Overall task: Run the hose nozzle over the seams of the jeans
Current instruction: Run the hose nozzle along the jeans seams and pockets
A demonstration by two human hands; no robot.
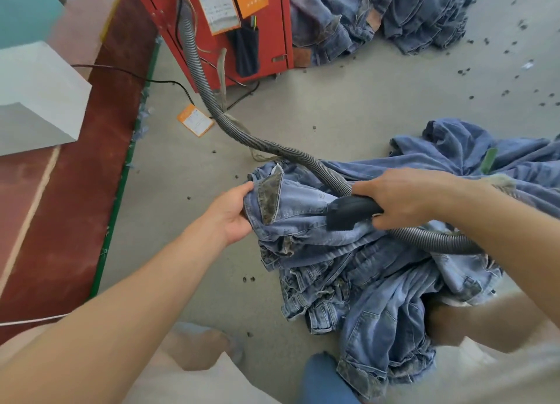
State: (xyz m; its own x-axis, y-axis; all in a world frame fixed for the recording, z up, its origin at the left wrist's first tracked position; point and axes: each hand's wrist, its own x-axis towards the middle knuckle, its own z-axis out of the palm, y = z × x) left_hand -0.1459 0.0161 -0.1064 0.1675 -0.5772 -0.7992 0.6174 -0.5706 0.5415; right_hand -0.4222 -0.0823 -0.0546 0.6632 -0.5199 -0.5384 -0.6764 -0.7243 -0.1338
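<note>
Both forearms reach forward over the floor (348, 106). Left hand (231, 214) pinches the edge of the jeans (306, 209) heaped on the floor, while right hand (406, 199) wraps round the dark nozzle (345, 214), its mouth pressed onto the denim, hose (212, 100) trailing back to a red machine (272, 40).

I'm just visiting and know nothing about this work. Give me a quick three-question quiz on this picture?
1. True or false: the right hand grips the hose nozzle.
2. What does the left hand hold? A) an orange tag B) the jeans C) the hose
3. Fill in: the grey hose runs back to a ___ machine.

Key: 1 true; 2 B; 3 red.
</note>
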